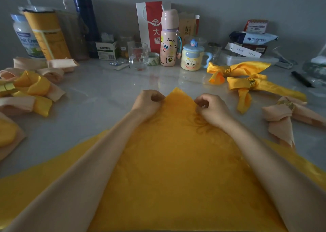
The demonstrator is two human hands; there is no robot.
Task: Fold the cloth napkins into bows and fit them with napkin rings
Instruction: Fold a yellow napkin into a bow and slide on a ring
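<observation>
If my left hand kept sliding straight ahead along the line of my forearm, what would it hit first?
Probably the yellow mug; the left hand points toward it across bare table. The pink bottle beside it is close to that line too.

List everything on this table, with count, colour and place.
Spread napkin: one, yellow, front centre, under both forearms.
Yellow ringed bows: two, yellow, right side.
Peach ringed bow: one, peach, near right.
Napkin pile: several, peach and yellow, left side.
Bottle: one, pink, back centre.
Lidded mug: one, yellow and blue, right of the bottle.
Glass: one, clear, left of the bottle.
Gift bag: one, red and white, behind the bottle.
Flask: one, dark blue, back left.
Pen: one, black, far right.
Other containers: several, mixed, back row.
Table: one, pale grey, under everything.
Left hand: one, pinching the napkin's left edge.
Right hand: one, pinching its right edge.
</observation>
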